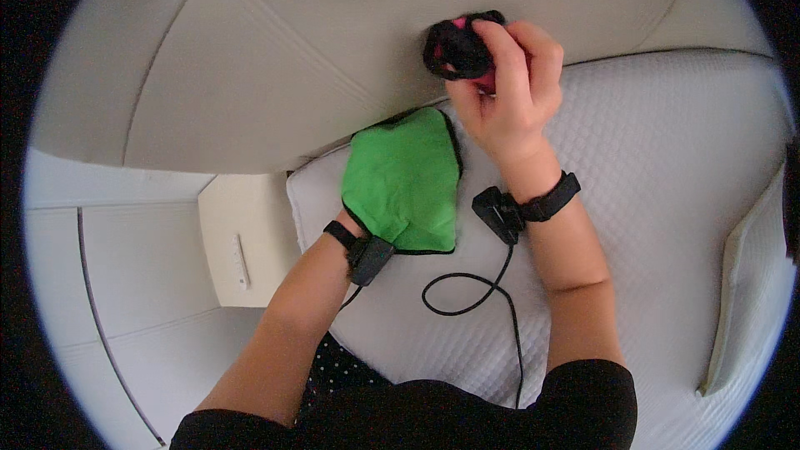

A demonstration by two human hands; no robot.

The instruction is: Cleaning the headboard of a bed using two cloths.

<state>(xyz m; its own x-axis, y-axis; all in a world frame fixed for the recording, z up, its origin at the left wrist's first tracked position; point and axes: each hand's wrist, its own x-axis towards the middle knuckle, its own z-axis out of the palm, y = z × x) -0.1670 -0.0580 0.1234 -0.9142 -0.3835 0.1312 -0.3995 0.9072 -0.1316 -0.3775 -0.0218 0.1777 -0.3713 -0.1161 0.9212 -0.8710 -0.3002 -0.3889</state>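
Note:
My right hand (pixel 515 78) grips a small black-and-pink object (pixel 457 50), its exact kind unclear. The object is at the cream padded headboard (pixel 325 19); whether it touches the surface cannot be told. A green cloth with black edging (pixel 406 181) covers my left hand, so its fingers are hidden. Only the left wrist shows below the cloth, above the white quilted mattress (pixel 600 131). A black strap with a small black device (pixel 498 215) sits on the right wrist. The left wrist wears a similar device (pixel 370 260).
A black cable (pixel 459 275) loops over the mattress from the right wrist device. On the left, a cream bedside cabinet (pixel 265 212) carries a slim white object (pixel 239 262). A quilted, pale padded piece with a piped edge (pixel 753 294) lies at the right.

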